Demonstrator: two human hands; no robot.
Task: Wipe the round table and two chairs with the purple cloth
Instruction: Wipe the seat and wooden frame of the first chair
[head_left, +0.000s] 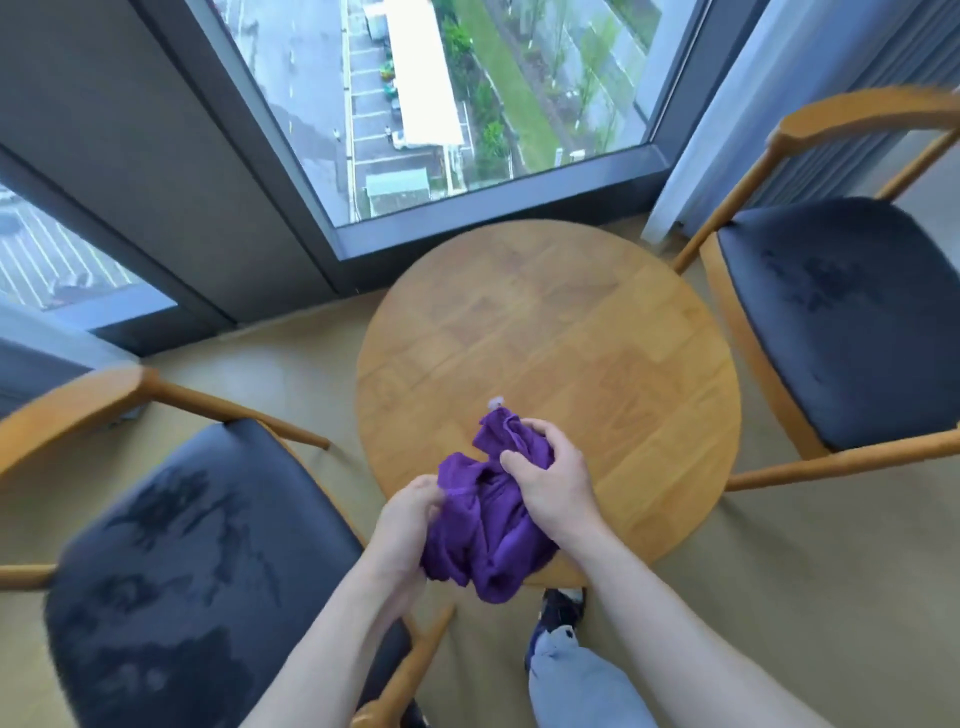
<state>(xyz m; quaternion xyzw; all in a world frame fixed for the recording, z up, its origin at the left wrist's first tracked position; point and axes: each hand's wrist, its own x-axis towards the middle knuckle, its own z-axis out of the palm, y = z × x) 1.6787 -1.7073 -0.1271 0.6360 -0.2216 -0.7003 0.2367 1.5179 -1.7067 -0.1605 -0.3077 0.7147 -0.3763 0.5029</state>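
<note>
A bunched purple cloth (485, 525) hangs over the near edge of the round wooden table (561, 332). My left hand (408, 525) grips its left side, fingers curled into the folds. My right hand (550, 480) grips the upper right part of the cloth from above. A wooden chair with a dark blue seat (208, 561) stands at the left of the table. A second, matching chair (841, 317) stands at the right.
A floor-to-ceiling window (457, 104) with a dark frame runs behind the table. A pale curtain (727, 130) hangs at the back right. My leg and dark shoe (558, 613) stand on the beige floor just below the table edge.
</note>
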